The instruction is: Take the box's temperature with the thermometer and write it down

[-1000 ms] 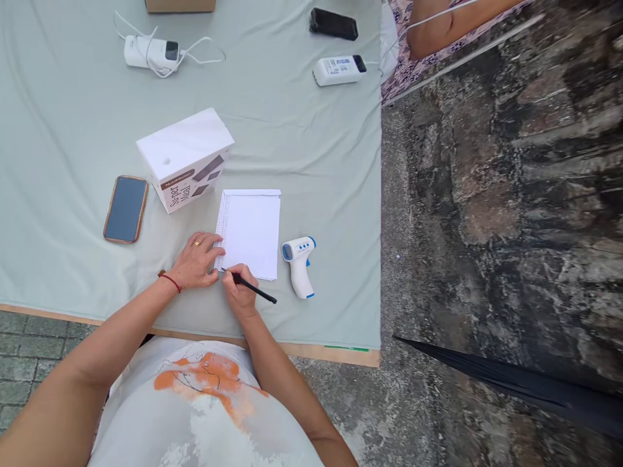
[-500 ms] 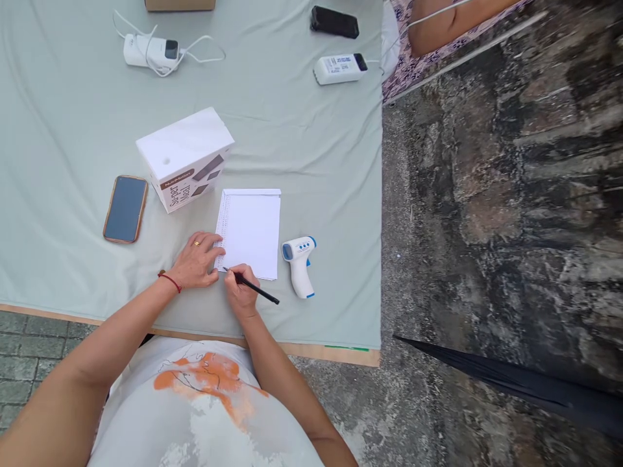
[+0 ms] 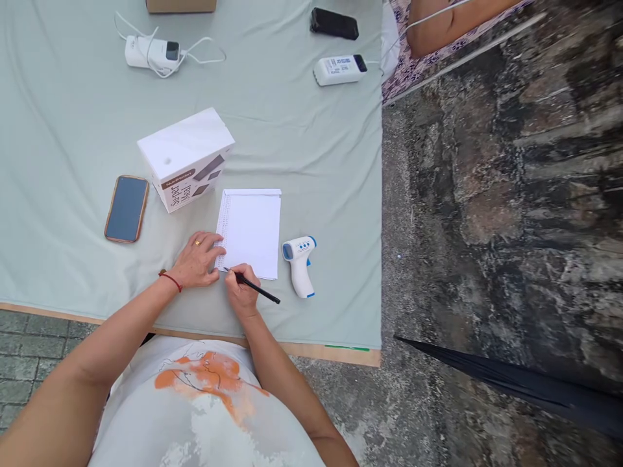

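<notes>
Right hand [image 3: 242,290] pinches pen [image 3: 253,287] on notepad [image 3: 252,230]; left hand [image 3: 197,261] flat (steadying it).

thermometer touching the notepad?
No, the thermometer lies on the cloth just right of the notepad, with a strip of cloth showing between them.

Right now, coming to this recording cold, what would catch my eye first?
The two hands at the near edge of the table: the right hand holds a black pen with its tip at the lower left corner of a white notepad, while the left hand rests flat beside that corner. Next, the white box standing just beyond the pad, and the white and blue thermometer gun lying to its right.
</notes>
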Motion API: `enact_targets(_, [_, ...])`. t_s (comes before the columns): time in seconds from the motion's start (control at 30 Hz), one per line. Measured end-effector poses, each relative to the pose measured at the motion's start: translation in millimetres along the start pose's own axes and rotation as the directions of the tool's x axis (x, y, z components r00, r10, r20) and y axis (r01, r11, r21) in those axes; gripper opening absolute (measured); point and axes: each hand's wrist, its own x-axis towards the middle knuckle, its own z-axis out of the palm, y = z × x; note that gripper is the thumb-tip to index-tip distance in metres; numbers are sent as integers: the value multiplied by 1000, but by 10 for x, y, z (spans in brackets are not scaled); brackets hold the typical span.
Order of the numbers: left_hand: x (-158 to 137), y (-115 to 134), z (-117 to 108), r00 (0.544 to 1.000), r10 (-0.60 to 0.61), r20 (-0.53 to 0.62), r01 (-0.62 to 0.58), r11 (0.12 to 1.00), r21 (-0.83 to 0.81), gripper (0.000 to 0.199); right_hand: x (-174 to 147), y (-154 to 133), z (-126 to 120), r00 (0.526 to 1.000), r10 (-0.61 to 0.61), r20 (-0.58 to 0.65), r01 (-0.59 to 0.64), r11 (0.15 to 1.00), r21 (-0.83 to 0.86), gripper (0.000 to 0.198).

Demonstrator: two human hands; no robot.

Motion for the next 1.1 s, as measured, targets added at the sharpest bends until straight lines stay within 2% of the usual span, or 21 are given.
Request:
enact_targets(0.17, [-2, -6, 2, 1000, -6, 10, 6, 1000, -5, 36, -12, 29, -47, 996, -41, -81, 38, 999, -40, 15])
enact_targets(0.27, [-4, -9, 6, 1000, 1, 5, -1, 1000, -9, 36, 75, 69, -164, 979, -183, -92, 168, 974, -149, 15])
enact_targets(0.4, [-3, -22, 15, 1000, 7, -22, -8, 1000, -20, 38, 277, 249, -394, 905, -423, 38, 407, 839, -360, 29])
enact_targets(0.5, [1, -43, 38, 1000, -9, -21, 8, 999, -50, 38, 388, 386, -512, 874, -460, 158, 474, 735, -484, 44])
enact_targets(0.57, [-5, -59, 67, 999, -13, -50, 9, 997, -79, 36, 416, 418, -539, 866, -455, 206, 493, 707, -507, 52])
enact_targets(0.67, [-48, -73, 109, 975, -51, -215, 18, 988, -155, 35, 411, 386, -555, 865, -472, 172, 490, 716, -497, 53])
enact_targets(0.73, [-94, -86, 114, 909, -167, -381, 87, 972, -218, 33, 404, 364, -607, 879, -472, 67, 431, 727, -535, 44])
enact_targets(0.83, [-149, -166, 70, 718, -375, -586, 258, 926, -277, 29, 417, 401, -789, 919, -379, -107, 227, 732, -642, 39])
enact_targets(0.9, [-145, -290, 9, 591, -472, -655, 362, 880, -307, 31, 438, 470, -951, 946, -267, -186, 71, 726, -684, 49])
enact_targets(0.93, [-127, -373, -30, 547, -513, -662, 404, 854, -328, 37, 449, 508, -1027, 959, -195, -206, 0, 725, -689, 56])
enact_targets(0.97, [-100, -464, -70, 521, -552, -651, 436, 828, -353, 48, 459, 543, -1094, 970, -108, -216, -73, 721, -689, 63])
enact_targets(1.0, [-68, -559, -111, 514, -588, -625, 458, 804, -379, 62, 467, 571, -1147, 976, -11, -217, -144, 715, -684, 69])
enact_targets(1.03, [-32, -651, -148, 523, -620, -585, 474, 782, -405, 77, 472, 591, -1182, 975, 83, -208, -204, 708, -676, 73])
enact_targets(1.1, [34, -805, -206, 570, -655, -497, 487, 756, -437, 97, 473, 603, -1200, 959, 220, -178, -282, 697, -660, 74])
